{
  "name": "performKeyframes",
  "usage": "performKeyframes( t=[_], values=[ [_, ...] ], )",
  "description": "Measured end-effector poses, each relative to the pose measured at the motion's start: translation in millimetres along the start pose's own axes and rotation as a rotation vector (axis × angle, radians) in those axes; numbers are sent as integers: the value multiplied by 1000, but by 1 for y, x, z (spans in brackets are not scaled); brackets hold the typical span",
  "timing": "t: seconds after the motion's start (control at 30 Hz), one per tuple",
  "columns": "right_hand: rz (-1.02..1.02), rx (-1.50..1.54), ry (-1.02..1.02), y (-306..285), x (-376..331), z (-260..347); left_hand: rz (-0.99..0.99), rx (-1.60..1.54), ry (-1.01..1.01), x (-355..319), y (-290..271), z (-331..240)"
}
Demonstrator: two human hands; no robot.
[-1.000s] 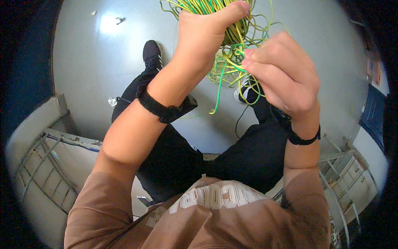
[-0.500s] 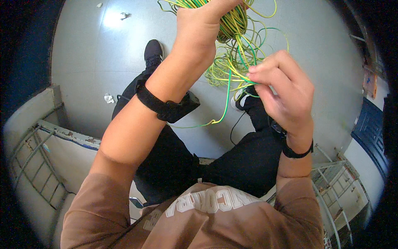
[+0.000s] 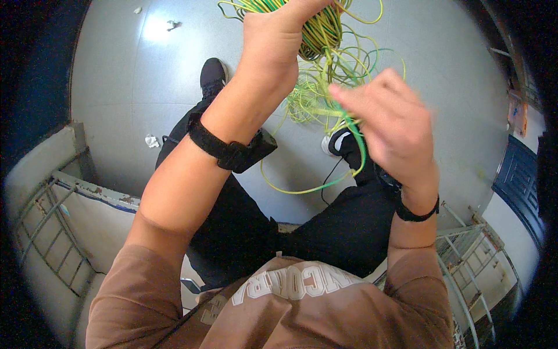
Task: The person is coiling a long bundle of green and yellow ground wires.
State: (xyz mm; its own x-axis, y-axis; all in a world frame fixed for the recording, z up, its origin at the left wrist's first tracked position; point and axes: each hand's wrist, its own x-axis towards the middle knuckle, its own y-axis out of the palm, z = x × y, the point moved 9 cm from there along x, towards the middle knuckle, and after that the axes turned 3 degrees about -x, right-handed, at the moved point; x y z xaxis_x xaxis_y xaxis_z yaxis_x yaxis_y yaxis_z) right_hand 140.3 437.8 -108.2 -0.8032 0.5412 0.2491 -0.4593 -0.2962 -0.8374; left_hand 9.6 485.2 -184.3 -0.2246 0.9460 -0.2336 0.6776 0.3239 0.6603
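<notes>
green-and-yellow wire (image 3: pixel 321 38); brown shirt (image 3: pixel 349 317)

The wire coil (image 3: pixel 323 36) is sheathed in smooth-looking plastic here; left of the coil, light's bounced off the glossy floor (image 3: pixel 157 72); below the coil, matt cloth is seen in the shirt (image 3: pixel 290 320).

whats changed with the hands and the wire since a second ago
The right hand has come lower in view and is blurred; whether its grip changed is unclear. The loose strand has swung right, now curving below that hand. The left hand still holds the wire coil.
</notes>
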Motion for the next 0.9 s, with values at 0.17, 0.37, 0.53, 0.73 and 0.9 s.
performKeyframes(
  t=[0.17,0.37,0.53,0.73,0.9],
  values=[
    [392,28,-42,40,-17,11,21,-179,-92,11,-13,9],
    [433,-164,188,41,-54,-29,-9,-193,-75,18,-22,4],
    [647,-247,346,56,-68,-71,73,-313,-44,24,-19,-3],
    [380,215,133,53,-54,-67,182,-322,-39,21,-10,-12],
    [57,-29,147,-5,-11,-68,121,-289,-40,19,-14,-7]
  ],
)
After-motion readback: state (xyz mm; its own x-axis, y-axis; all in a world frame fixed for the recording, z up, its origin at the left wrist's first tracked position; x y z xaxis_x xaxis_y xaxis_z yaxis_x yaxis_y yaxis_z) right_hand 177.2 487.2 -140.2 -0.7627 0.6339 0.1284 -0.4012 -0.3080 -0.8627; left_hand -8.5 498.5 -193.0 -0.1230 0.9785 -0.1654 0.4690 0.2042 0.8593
